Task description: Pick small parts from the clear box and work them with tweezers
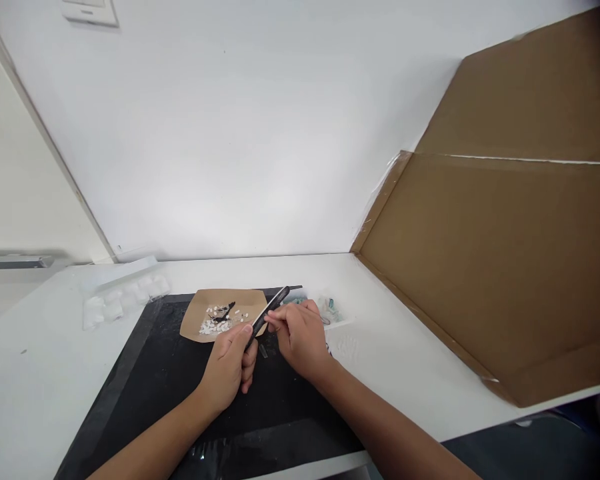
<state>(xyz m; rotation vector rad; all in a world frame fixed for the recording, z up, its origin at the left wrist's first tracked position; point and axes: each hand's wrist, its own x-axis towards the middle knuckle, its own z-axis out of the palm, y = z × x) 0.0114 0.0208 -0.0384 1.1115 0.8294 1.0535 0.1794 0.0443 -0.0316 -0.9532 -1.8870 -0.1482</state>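
My left hand [230, 367] is closed around a slim black tool [269, 312] that slants up to the right over a black mat [180, 407]. My right hand [300, 337] is closed in a pinch at the tool's shaft; whatever small thing its fingertips grip is too small to name. Just behind the hands lies a brown cardboard piece [200, 308] bearing several tiny white parts [215, 327] and a small dark piece.
A clear plastic blister tray [123, 293] sits at the back left of the white table [405, 333]. Small clear bags with teal contents [330, 308] lie behind my right hand. A big cardboard sheet [505, 253] leans at the right. White wall behind.
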